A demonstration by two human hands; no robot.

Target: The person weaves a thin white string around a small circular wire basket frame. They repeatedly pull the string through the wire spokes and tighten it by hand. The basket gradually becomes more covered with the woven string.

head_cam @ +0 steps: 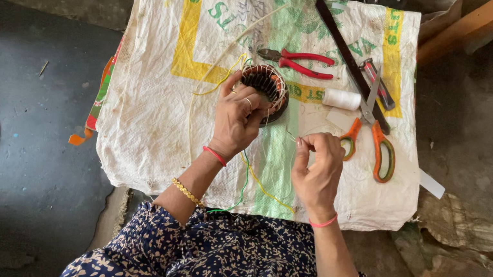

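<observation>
Left hand (238,118) clasped on wound motor stator (266,86), right hand (318,169) pinching thin thread (291,135) just beside stator, orange scissors (371,141) right of it

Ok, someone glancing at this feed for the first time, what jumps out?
First the two hands at mid-sack: the left hand grips a round wound coil, and the right hand pinches a thin thread beside it. Next come the bright tools: red pliers above the coil and orange scissors to the right, by a white spool, all on the printed sack.
</observation>
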